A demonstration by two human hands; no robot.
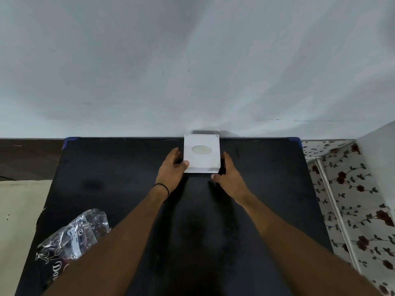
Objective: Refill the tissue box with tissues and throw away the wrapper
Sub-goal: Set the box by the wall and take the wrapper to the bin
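Left hand (172,167) and right hand (229,175) clasp one white tissue box (201,153) between them; one crumpled wrapper (72,236) lies apart.

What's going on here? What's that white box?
A person is holding a white box for tissues, which sits at the far edge of a black table, by the wall. The left hand grips the box's left side with the thumb on top, and the right hand cups its right side. A crinkly plastic wrapper lies at the near left of the table, not yet thrown away.
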